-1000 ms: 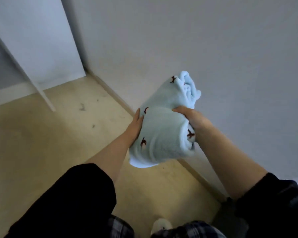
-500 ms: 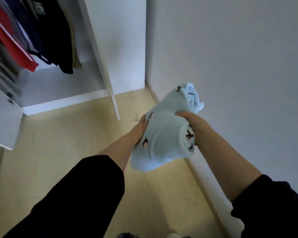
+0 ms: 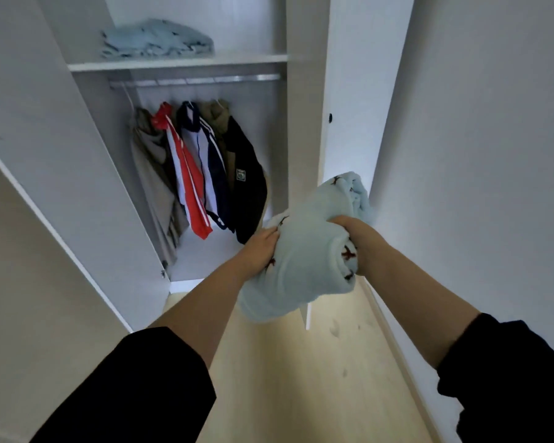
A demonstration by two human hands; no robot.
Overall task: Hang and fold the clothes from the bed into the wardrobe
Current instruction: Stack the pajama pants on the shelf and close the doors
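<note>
The person holds a rolled light-blue fleece garment (image 3: 304, 260), dotted with small dark-red figures, in the air in front of the open wardrobe (image 3: 304, 123), at its right edge and level with the hems of the hanging clothes. The left hand (image 3: 263, 247) grips the roll's left side, fingers dug into the fabric. The right hand (image 3: 349, 227) curls over its top right. Inside the wardrobe, a grey-brown garment (image 3: 147, 167), a red striped top (image 3: 191, 193), a navy and white top (image 3: 212, 167) and a black jacket (image 3: 248, 190) hang from the rail (image 3: 199, 80), crowded left of centre; the rail's right end is bare. On the shelf (image 3: 179, 62) above the rail a folded light-blue pile (image 3: 157, 39) sits to the left, with bare board to its right. The wardrobe's left door (image 3: 45, 161) and right door (image 3: 355, 91) stand open over pale floor (image 3: 301, 378).
</note>
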